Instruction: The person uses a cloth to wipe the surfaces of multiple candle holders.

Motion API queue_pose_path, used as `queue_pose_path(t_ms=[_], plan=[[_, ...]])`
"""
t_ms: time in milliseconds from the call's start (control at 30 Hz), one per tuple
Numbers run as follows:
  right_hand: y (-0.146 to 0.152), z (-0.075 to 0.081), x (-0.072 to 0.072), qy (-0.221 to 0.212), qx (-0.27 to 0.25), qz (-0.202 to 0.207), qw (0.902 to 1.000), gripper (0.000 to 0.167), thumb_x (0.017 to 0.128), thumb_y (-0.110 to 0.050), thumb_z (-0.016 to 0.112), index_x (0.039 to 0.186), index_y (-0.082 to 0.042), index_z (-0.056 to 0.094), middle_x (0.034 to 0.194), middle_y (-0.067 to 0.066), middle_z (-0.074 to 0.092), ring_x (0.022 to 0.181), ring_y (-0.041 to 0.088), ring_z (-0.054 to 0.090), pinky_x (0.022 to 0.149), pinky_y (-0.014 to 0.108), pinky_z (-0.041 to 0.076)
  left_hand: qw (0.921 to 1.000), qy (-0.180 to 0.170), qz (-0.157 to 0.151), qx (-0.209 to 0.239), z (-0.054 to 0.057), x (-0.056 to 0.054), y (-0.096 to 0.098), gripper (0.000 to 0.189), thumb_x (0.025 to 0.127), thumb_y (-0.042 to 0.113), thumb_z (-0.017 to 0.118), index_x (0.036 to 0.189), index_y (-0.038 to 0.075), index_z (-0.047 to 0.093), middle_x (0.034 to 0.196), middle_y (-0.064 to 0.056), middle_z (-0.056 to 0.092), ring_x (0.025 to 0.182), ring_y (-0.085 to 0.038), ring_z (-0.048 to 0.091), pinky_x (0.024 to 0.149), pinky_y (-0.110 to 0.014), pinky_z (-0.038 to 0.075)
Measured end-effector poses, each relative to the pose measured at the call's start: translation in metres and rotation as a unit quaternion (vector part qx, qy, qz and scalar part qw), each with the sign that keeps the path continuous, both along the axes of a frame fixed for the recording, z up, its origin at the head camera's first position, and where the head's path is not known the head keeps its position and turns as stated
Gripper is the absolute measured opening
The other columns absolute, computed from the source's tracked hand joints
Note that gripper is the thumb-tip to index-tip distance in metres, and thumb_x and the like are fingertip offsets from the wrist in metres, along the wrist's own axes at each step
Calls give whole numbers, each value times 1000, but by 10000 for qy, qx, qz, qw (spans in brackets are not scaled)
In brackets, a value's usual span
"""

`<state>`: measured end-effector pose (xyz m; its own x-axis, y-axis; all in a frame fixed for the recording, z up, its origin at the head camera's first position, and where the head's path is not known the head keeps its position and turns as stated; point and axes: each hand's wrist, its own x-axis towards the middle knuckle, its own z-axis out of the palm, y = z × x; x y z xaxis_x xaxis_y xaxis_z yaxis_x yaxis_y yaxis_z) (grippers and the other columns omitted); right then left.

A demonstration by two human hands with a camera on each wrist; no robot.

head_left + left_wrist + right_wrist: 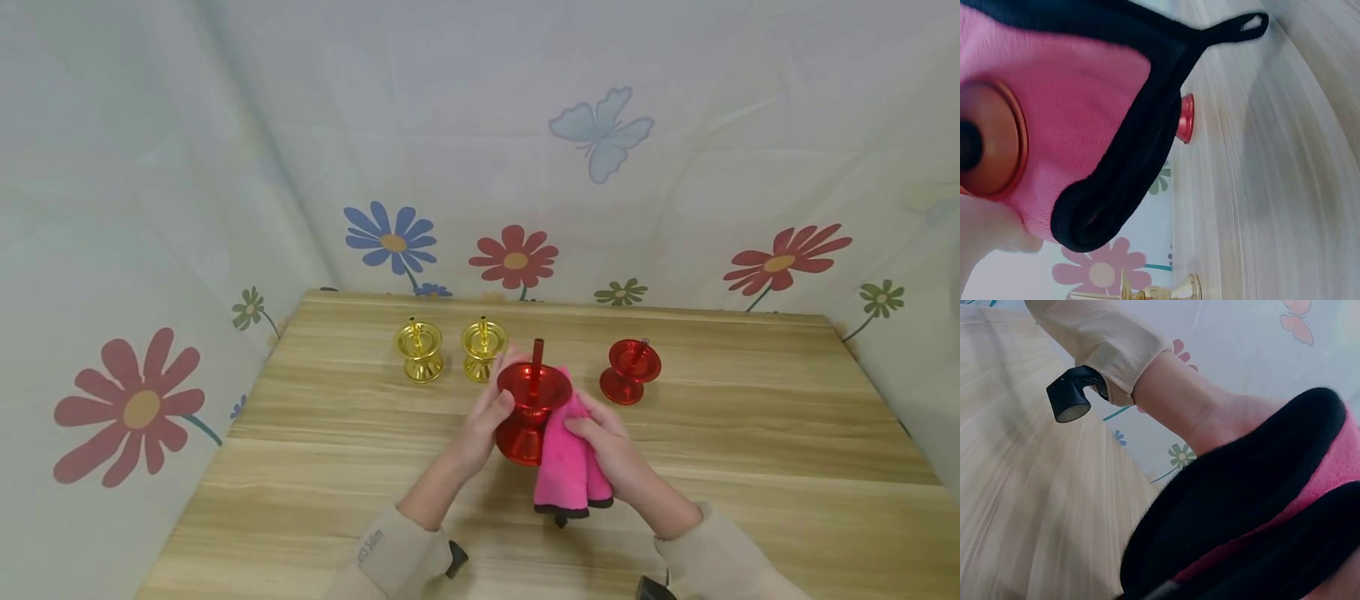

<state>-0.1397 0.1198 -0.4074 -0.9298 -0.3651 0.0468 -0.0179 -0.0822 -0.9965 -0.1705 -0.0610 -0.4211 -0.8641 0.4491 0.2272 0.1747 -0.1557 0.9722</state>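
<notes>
My left hand [480, 427] grips a shiny red candle holder [521, 437], raised above the table with its thin stem upward. A pink cloth [562, 467] with black edging hangs folded from my right hand [611, 442], which holds it against the holder's right side. In the left wrist view the holder's round base [997, 140] shows in front of the cloth [1079, 106], whose black loop sticks out. The right wrist view has the cloth's dark folded edge [1229, 506] across it, and the left forearm [1179, 394] behind.
Two gold candle holders, one at the left [420, 350] and one beside it [482, 346], stand toward the back of the wooden table [360, 442]. Another red candle holder [630, 371] is at the right. A flower-printed curtain [465, 150] hangs behind.
</notes>
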Motion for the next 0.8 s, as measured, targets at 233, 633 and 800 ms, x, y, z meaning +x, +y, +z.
queue_pose_path(t_ms=[233, 633, 800], plan=[[4, -4, -1, -15, -146, -30, 9999, 40, 90, -5, 36, 130, -7, 38, 85, -8, 60, 70, 5, 59, 62, 21, 49, 9962, 78, 586, -637, 5, -2, -3, 72, 79, 61, 47, 137, 23, 30, 148, 4, 15, 137, -16, 2, 106, -57, 7], [5, -4, -2, 844, 381, -559, 9941, 42, 91, -4, 38, 132, 6, 33, 97, -14, 58, 79, 3, 58, 69, 19, 48, 9708, 763, 1847, -1329, 20, 21, 13, 55, 86, 30, 56, 135, 17, 36, 141, -3, 32, 127, -22, 35, 83, -37, 49], [9, -4, -1, 566, 189, -349, 9976, 41, 91, -6, 38, 131, 0, 35, 90, -11, 60, 73, 5, 59, 64, 21, 50, 9832, 552, 1240, -1219, 14, 17, 6, 53, 88, 35, 51, 136, 20, 33, 147, -3, 15, 132, -25, 25, 100, -53, 30]])
